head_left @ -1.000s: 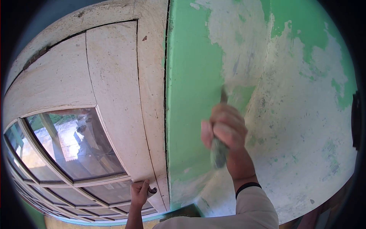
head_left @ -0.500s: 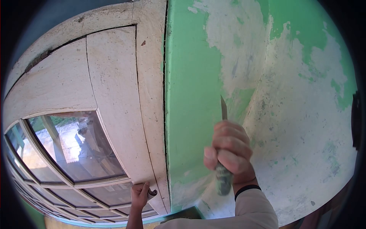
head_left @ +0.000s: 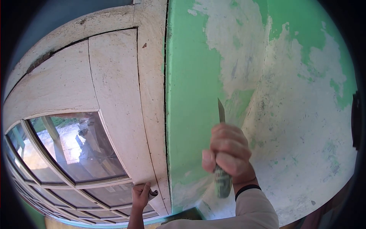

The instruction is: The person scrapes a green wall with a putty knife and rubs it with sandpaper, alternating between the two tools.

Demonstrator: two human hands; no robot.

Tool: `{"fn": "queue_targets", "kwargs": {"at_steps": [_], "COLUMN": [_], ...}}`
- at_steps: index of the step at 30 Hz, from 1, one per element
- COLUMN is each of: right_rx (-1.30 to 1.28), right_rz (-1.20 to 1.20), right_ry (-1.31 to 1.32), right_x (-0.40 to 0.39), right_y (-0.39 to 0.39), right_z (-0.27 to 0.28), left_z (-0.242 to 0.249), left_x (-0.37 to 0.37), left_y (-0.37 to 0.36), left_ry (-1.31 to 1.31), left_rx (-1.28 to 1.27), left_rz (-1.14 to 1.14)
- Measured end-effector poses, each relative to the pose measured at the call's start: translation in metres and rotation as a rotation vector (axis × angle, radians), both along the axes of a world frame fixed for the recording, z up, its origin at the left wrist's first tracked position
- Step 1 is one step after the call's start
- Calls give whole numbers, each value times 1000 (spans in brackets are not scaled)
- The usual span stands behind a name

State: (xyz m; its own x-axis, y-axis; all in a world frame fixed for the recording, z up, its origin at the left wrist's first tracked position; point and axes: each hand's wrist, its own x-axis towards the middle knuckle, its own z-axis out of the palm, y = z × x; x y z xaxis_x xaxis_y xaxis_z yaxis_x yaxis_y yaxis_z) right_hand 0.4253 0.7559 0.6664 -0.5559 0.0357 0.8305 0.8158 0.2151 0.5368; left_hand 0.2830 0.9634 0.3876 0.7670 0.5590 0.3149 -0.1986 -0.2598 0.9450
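My right hand [head_left: 227,152] is closed around the handle of a metal scraper [head_left: 221,111]. Its thin blade points up against the green wall [head_left: 190,95], beside a patch where the paint is scraped to bare plaster [head_left: 301,126]. The paint-stained end of the handle sticks out below my fist. My left hand [head_left: 140,195] rests low on the white window frame [head_left: 114,87], fingers curled on a small knob or latch at the frame's edge.
A multi-pane window [head_left: 72,149] reflecting a yard fills the lower left. A dark gap runs between frame and wall. A dark object [head_left: 356,118] sits at the far right edge. A green ledge corner [head_left: 187,213] shows below.
My right hand dropped with the scraper from the scraped patch's edge to lower on the wall, then rose slightly. My left hand stayed on the frame.
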Motion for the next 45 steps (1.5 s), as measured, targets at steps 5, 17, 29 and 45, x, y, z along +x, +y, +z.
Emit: {"fn": "queue_targets", "kwargs": {"at_steps": [5, 17, 29, 45], "right_rx": [87, 28, 147, 17], "right_rz": [-93, -36, -106, -15], "right_ry": [28, 19, 2, -13], "right_x": [18, -2, 27, 11], "right_y": [7, -8, 10, 2], "right_z": [1, -3, 4, 0], "left_z": [5, -6, 3, 2], "left_x": [-4, 1, -3, -2], "left_y": [-2, 2, 0, 0], "left_ry": [46, 18, 48, 47], "left_rx": [-37, -22, -28, -8], "left_rz": [-11, 5, -5, 5]}}
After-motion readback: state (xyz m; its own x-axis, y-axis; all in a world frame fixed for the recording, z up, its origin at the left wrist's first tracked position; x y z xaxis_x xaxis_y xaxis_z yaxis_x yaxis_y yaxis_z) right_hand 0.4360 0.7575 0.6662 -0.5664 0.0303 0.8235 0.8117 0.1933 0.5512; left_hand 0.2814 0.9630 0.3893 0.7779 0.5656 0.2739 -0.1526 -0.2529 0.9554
